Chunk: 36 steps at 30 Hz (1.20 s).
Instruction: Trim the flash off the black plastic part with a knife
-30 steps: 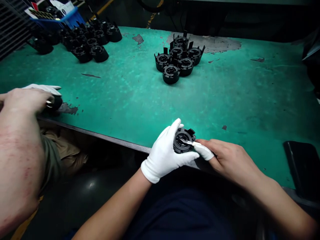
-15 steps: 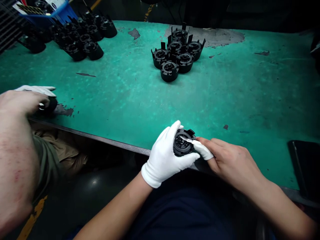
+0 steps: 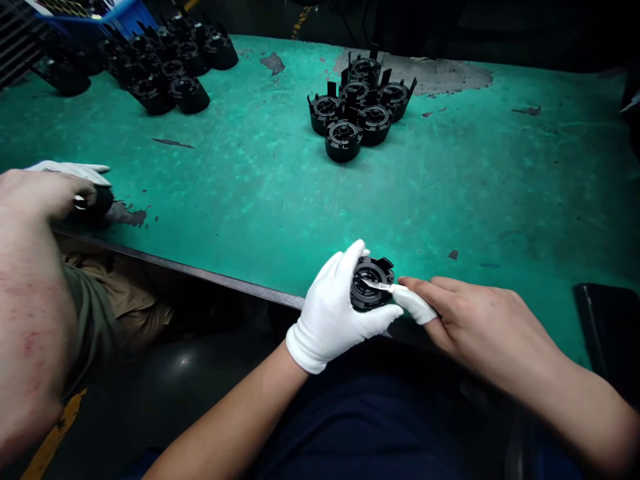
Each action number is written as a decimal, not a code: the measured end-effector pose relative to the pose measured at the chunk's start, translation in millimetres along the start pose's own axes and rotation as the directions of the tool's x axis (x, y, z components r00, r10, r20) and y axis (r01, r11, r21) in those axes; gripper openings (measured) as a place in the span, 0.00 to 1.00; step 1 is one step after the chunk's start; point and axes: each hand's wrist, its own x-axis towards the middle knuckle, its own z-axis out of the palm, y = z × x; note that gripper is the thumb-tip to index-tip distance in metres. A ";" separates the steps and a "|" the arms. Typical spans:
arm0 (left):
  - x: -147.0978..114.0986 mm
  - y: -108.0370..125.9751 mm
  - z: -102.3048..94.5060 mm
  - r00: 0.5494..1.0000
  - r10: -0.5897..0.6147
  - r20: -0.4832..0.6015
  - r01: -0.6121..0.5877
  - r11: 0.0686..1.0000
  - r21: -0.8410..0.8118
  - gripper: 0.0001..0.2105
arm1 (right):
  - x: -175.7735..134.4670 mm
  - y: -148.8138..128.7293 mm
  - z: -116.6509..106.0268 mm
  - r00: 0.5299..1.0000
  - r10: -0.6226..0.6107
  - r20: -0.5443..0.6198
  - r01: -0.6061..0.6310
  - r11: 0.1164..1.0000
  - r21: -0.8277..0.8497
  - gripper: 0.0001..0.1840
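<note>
My left hand [image 3: 327, 317], in a white glove, is wrapped round a round black plastic housing [image 3: 364, 301], its ringed face turned up, at the table's front edge. Between the fingers of my right hand [image 3: 473, 317] is a small knife [image 3: 379, 287] with a slim metal blade; its handle is mostly hidden. The blade's tip lies over the middle of the housing, and I cannot tell whether it touches. A white cover wraps my right thumb, while the other visible fingers are bare.
Several similar housings [image 3: 343, 141] stand grouped on the green table [image 3: 240, 200], with more [image 3: 190, 93] at the back left by a blue bin [image 3: 100, 27]. A co-worker's hands [image 3: 60, 183] hold a black part at left. A dark flat object [image 3: 607, 327] lies at right.
The view has shifted slightly. My hands, the housing and the knife appear a little further right, with the blade still over the housing's middle.
</note>
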 end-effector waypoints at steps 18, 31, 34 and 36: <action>-0.1 -0.2 -1.1 1.000 0.020 -0.009 -0.020 1.000 -0.001 0.49 | -23.9 -28.9 22.1 0.987 0.125 0.097 -0.158 0.812 0.561 0.12; 4.3 2.6 -7.3 0.999 0.007 0.041 -0.008 1.000 0.010 0.48 | -20.2 -30.2 23.0 0.988 0.029 0.154 -0.112 0.819 0.563 0.11; 3.0 1.0 -6.6 0.999 0.018 0.037 -0.018 1.000 0.009 0.47 | -19.8 -22.8 17.1 0.991 0.027 0.132 -0.095 0.831 0.547 0.12; 1.7 -0.6 -5.4 0.999 0.045 0.025 -0.045 0.999 0.003 0.48 | -20.0 -19.1 12.9 0.991 0.060 0.117 -0.109 0.877 0.468 0.14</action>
